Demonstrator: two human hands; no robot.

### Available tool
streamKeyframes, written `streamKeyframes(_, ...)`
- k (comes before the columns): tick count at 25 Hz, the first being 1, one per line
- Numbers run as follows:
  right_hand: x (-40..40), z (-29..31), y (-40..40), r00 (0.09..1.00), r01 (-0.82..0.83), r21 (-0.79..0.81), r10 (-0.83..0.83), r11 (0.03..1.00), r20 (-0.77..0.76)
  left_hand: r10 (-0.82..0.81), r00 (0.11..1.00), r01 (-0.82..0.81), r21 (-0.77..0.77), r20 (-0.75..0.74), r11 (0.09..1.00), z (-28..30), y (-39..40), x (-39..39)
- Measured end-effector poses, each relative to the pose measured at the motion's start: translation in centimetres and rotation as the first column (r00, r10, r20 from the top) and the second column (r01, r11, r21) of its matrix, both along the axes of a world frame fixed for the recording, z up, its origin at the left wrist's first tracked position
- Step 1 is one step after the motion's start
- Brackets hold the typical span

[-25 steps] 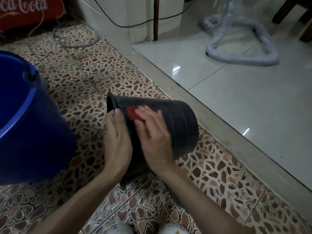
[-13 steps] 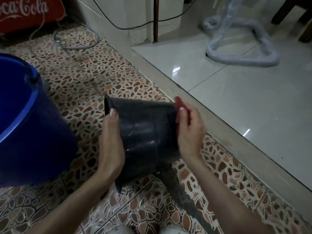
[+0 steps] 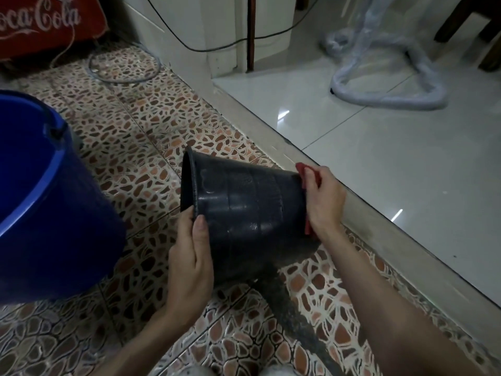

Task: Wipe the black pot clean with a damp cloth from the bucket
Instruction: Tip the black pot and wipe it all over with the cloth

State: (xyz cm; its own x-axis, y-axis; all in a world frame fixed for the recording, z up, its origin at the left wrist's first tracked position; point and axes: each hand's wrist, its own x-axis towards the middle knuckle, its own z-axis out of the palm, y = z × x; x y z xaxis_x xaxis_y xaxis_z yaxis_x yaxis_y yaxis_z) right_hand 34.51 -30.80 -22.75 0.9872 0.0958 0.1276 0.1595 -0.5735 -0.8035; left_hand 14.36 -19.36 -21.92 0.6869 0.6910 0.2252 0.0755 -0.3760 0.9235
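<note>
Floor (image 3: 141, 123): pebble-pattern tiles on the near side; a raised sill runs from 12 toward 4 o'clock, with glossy pale tiles past it.
Bucket (image 3: 51, 213): blue, at 9 o'clock, standing on the patterned floor, well left of the pot.
Pot (image 3: 244, 210): black, at centre, tipped on its side, mouth toward 9 o'clock, base toward 3; wet sheen on its wall.
Left hand (image 3: 189, 264): clamped on the rim at 7 o'clock of the pot, thumb outside, fingers hidden inside.
Right hand (image 3: 324, 199): fingers together, pressing the cloth flat on the base.
Cloth (image 3: 307, 198): red, only edges peeking out around the right hand.
</note>
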Motion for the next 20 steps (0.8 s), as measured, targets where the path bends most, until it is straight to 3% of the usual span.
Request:
streamKeyframes(2,-3.8,0.9,2.2,0.986,-0.122,0.154,0.102,0.981,0.129,-0.004,1.0,0.004,0.003,0.009,1.0,0.0,0.3,0.5)
streamKeyframes(4,-8.0,1.4,5.5,0.881,-0.405,0.145,0.342,0.903,0.327,0.018,1.0,-0.019,0.036,0.018,0.999,0.2,0.4,0.7)
streamKeyframes(6,-7.6,2.6,8.1,0.82,-0.511,0.097,0.452,0.854,0.351,0.016,1.0,-0.016,0.089,0.003,0.996,0.3,0.3,0.6)
streamKeyframes(9,-1.7,3.5,8.0,0.889,-0.449,-0.022,0.449,0.893,0.085,-0.029,0.999,0.032,0.146,-0.028,0.989,0.1,0.4,-0.1)
streamKeyframes(11,1.6,2.0,5.2,0.936,-0.352,-0.101,0.347,0.93,-0.066,-0.059,0.998,0.063,0.162,-0.033,0.985,0.0,0.4,-0.4)
streamKeyframes(17,4.4,-2.7,-2.5,0.984,0.074,-0.126,-0.093,0.989,-0.154,-0.166,0.981,0.181,0.174,-0.101,0.968,1.2,1.9,1.1)
streamKeyframes(20,4.3,-2.7,-3.6,0.975,0.119,-0.15,-0.144,0.981,-0.169,-0.241,0.956,0.272,0.2,-0.165,0.941,3.3,2.9,2.6)
